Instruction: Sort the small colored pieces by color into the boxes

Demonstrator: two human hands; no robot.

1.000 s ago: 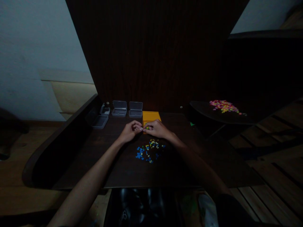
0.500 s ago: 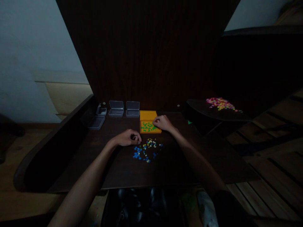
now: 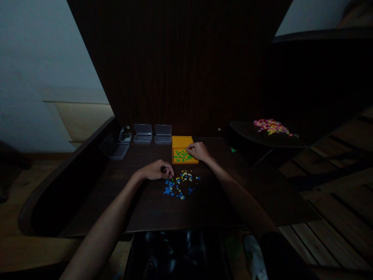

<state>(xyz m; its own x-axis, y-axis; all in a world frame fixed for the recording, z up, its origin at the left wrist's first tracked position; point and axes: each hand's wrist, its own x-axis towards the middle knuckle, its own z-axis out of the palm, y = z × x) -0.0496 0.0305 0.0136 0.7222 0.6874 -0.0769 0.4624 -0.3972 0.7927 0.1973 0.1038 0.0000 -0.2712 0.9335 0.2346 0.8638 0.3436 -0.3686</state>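
My left hand rests on the dark table, fingers curled in a pinch at the left edge of a small pile of blue and yellow pieces. What the pinch holds is too small to make out. My right hand is over the right side of an orange tray that holds several green pieces. Its fingers are bent together at the tray's edge, and I cannot see anything in them.
Clear plastic boxes stand open in a row at the back left, with another nearer the table's left rim. A heap of pink and yellow pieces lies on a dark side surface at the right. A dark panel rises behind.
My hands were together in front of the orange tray. They have parted: the left hand dropped to the blue and yellow pile, the right hand went over the tray with the green pieces.
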